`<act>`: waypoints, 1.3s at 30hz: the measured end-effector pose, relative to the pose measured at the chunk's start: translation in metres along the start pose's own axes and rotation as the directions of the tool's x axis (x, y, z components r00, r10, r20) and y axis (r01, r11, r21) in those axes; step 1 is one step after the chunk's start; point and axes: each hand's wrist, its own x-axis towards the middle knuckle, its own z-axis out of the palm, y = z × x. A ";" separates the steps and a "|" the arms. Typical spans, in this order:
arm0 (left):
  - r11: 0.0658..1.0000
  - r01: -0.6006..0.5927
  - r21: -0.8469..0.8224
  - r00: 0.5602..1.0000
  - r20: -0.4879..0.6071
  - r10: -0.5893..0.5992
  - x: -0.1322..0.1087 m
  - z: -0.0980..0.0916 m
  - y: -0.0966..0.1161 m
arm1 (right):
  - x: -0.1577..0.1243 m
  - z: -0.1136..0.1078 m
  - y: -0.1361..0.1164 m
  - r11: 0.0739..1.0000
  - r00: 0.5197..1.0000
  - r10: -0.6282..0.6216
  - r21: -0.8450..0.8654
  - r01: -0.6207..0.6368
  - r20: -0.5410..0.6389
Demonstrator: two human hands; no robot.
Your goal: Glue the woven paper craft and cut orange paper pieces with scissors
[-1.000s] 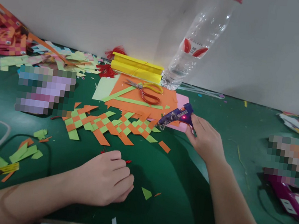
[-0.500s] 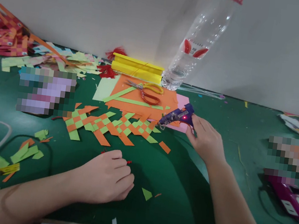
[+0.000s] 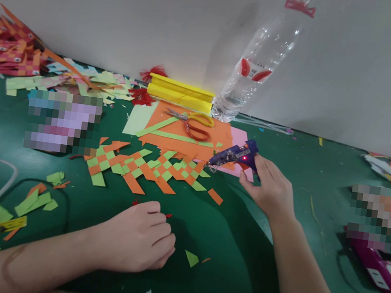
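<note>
My right hand (image 3: 271, 187) is closed at the handle of a dark blue glue gun (image 3: 233, 155) with a red light on it; the thumb stands a little apart below. The gun's nozzle points left, at the right end of a woven green and orange paper strip figure (image 3: 149, 167). My left hand (image 3: 143, 238) rests as a fist on the table in front of that figure. Small red bits (image 3: 169, 215) like cord show at its far side; what the fingers hold is hidden. An orange paper piece (image 3: 215, 196) lies beneath the nozzle.
Scissors (image 3: 194, 125) lie on orange paper (image 3: 181, 142) behind the figure. A water bottle (image 3: 254, 68) leans against the wall beside folded yellow paper (image 3: 181, 92). Paper scraps (image 3: 37, 200) and a white cable (image 3: 5, 184) are at left, a purple device (image 3: 377, 266) at right.
The glue gun has shifted slightly right and its back end sits a bit lower, with my right hand beside it. My left hand has hardly moved. The whole view has dipped slightly.
</note>
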 end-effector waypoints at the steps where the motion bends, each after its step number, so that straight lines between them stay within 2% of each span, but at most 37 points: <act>1: 1.000 0.000 -0.001 1.000 -0.001 0.000 0.000 0.000 0.000 | 0.000 0.000 0.000 1.000 1.000 0.006 0.003 -0.006 -0.004; 7: 1.000 -0.011 0.003 1.000 0.023 0.011 0.000 -0.001 -0.001 | 0.003 -0.004 -0.002 0.996 0.996 0.084 0.018 -0.084 0.020; 13: 1.000 -0.007 -0.002 1.000 0.023 0.008 0.000 -0.001 -0.001 | 0.001 -0.003 -0.001 0.993 0.993 0.109 0.031 -0.111 0.040; 27: 1.000 -0.005 -0.002 1.000 0.017 0.005 0.000 -0.001 0.000 | 0.003 -0.002 -0.002 0.995 0.996 0.084 0.051 -0.084 0.016; 34: 1.000 -0.007 -0.007 1.000 0.021 0.007 -0.001 -0.002 0.000 | -0.001 0.000 0.002 0.994 0.996 0.064 0.086 -0.070 0.070; 39: 1.000 -0.007 -0.006 1.000 0.019 0.007 0.000 -0.001 0.000 | 0.001 -0.001 0.001 0.998 0.996 0.037 0.050 -0.041 0.087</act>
